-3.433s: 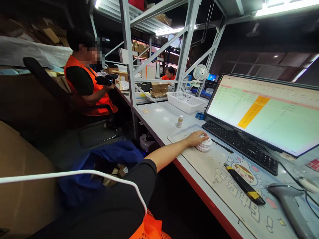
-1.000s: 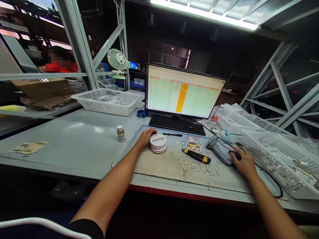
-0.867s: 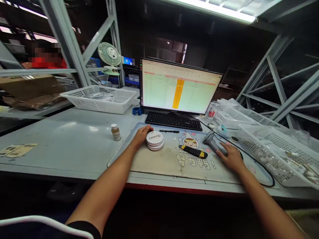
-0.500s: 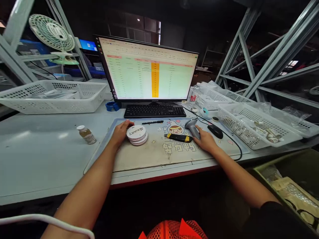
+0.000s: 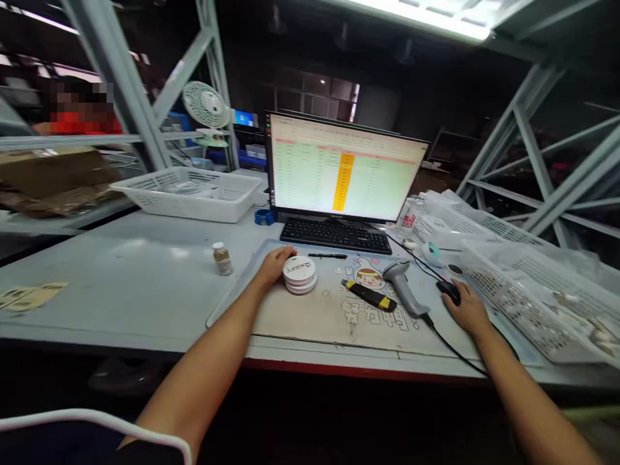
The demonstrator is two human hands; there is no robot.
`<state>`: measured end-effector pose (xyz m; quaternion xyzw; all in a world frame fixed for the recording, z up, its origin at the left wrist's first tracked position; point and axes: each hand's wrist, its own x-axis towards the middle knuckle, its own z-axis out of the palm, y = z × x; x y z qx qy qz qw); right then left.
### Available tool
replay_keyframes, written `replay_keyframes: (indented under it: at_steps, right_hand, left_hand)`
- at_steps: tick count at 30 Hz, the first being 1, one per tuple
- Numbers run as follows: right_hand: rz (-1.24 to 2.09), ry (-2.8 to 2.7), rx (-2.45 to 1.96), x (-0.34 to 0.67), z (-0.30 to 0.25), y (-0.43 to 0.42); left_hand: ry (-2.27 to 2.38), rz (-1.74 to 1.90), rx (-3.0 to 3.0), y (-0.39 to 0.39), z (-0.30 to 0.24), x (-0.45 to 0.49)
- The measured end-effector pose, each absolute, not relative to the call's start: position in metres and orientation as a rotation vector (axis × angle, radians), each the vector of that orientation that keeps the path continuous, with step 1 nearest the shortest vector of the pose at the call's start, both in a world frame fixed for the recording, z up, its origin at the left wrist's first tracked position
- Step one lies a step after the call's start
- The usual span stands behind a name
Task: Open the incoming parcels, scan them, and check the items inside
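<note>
A warehouse packing station: grey steel racking [image 5: 126,84] frames a long table [image 5: 121,278] carrying a monitor [image 5: 341,168] with a spreadsheet, a barcode scanner [image 5: 404,287], a box cutter [image 5: 371,295], white mesh baskets [image 5: 188,194] of small goods and flattened cardboard [image 5: 53,171].

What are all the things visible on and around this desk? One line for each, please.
monitor: one, black, back of desk
keyboard: one, black, before the monitor
tins: small stack, white, on the mat
pen: one, black, between keyboard and tins
knife: one, black and yellow, on the mat
scanner: one, grey, right of the knife
mouse: one, black, right of the scanner
bottle: one, brown, left of the mat
baskets: several, white, both desk ends
fan: one, pale, behind the left basket
left hand: one, bare, against the tins
right hand: one, bare, fingers on the mouse
</note>
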<state>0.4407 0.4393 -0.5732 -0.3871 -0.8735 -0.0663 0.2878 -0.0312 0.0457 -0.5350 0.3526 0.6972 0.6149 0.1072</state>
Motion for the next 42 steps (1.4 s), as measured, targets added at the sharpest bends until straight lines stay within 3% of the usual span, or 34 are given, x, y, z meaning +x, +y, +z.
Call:
replay_keyframes:
  at_steps: [12,27,36,42]
  right_hand:
    - [-0.139,-2.237,-0.957,0.448,-0.6,0.457]
    - [-0.033,-2.254,-0.97,0.437,-0.605,0.445]
    - [-0.018,-2.304,-0.986,0.442,-0.598,0.449]
    - [-0.031,-2.318,-0.952,0.444,-0.596,0.451]
  left_hand:
    - [2.086,1.68,1.282,0.04,-0.533,-0.017]
    - [2.304,1.163,1.555,0.023,-0.516,-0.001]
    - [2.352,1.773,1.488,0.025,-0.508,0.003]
    - [2.323,1.86,1.746,0.024,-0.503,0.014]
